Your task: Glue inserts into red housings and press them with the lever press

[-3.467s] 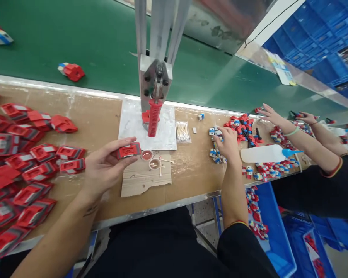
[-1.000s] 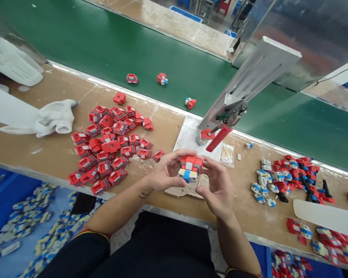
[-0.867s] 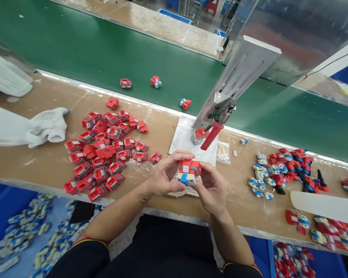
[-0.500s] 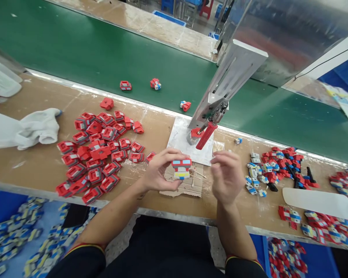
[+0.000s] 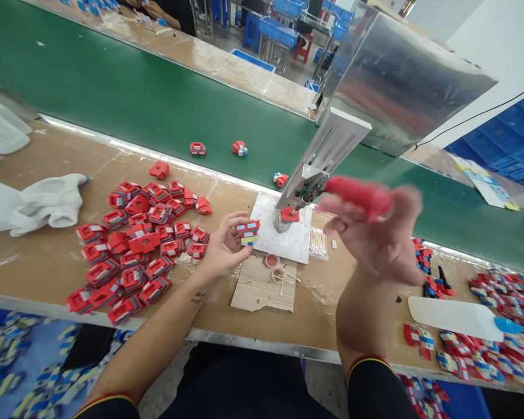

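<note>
— What is the left hand (image 5: pixel 220 247) doing?
— It is pinching a red toy block (image 5: pixel 247 230) just beside the white plate (image 5: pixel 283 244).
— And the right hand (image 5: pixel 375 238)?
— It is gripping the press's red handle (image 5: pixel 358 195), well apart from the left hand.
</note>
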`<state>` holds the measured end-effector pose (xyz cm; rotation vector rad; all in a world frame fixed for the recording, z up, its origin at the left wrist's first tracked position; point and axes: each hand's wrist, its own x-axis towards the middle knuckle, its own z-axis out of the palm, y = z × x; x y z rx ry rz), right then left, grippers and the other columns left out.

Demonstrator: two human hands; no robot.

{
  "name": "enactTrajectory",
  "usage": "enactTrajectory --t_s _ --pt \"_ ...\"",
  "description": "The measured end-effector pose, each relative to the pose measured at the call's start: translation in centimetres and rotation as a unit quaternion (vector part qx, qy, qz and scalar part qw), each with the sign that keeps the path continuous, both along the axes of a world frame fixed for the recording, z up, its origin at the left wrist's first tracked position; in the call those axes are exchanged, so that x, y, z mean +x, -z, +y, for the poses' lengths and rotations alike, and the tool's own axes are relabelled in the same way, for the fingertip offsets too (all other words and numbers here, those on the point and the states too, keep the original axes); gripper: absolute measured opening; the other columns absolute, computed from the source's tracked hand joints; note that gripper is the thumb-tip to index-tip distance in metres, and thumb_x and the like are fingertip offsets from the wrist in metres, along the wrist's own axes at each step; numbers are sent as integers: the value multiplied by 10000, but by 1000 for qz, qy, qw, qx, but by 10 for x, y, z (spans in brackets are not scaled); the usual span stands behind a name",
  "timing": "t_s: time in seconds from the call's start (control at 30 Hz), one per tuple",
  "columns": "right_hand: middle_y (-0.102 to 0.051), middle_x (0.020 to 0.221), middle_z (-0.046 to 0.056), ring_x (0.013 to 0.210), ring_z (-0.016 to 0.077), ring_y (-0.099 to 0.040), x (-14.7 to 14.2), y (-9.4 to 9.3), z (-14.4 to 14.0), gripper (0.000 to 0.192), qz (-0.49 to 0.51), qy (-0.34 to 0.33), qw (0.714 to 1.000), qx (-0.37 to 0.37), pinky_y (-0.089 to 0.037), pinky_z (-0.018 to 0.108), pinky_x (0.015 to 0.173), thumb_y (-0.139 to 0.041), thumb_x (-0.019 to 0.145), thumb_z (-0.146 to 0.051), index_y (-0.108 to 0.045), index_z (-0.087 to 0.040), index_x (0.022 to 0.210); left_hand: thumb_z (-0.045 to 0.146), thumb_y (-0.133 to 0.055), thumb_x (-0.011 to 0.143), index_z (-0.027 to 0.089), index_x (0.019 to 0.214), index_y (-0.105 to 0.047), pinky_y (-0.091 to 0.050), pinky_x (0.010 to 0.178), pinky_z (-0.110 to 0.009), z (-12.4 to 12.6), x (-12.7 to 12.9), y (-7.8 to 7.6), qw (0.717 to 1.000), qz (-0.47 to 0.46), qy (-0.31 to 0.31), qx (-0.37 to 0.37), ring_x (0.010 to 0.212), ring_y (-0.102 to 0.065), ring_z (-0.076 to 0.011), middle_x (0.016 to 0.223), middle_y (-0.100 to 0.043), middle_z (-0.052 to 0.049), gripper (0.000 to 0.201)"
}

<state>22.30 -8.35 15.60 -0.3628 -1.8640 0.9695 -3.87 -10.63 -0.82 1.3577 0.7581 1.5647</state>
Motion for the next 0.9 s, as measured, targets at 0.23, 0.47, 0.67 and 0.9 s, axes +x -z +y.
enactTrajectory --t_s 0.23,0.47,0.67,0.9 --pt "-595 1527 -14 1451 287 -572 -10 -28 42 688 11 200 978 51 -586 506 1080 -688 845 -779 -501 -491 1442 263 -912 773 218 1226 -680 -671 859 -323 0 -6 -5 996 -43 39 -72 1068 -780 -234 1305 -736 -143 510" --pt "-732 1141 93 992 269 -692 -4 119 11 424 -128 391 903 -122 -596 461 835 -830 769 -519 -666 -268 1069 294 -971 726 250 1171 -714 -665 900 -308 4 -3 -2 992 -92 26 -76 1144 -774 -238 1326 -750 -118 516" --pt "-778 1075 90 1006 269 -734 -9 157 32 499 -144 343 903 -214 -597 470 941 -789 768 -583 -640 -230 1088 386 -958 754 235 1134 -719 -688 864 -329 10 -4 -7 993 -55 34 -96 1005 -801 -218 1104 -811 -84 474" --pt "-728 1180 129 1027 254 -693 96 122 73 379 -227 466 831 -200 -599 466 936 -698 922 -471 -632 -183 1159 415 -950 735 189 1182 -695 -680 925 -398 39 5 -10 996 40 48 -70 1035 -800 -251 1177 -790 -132 562"
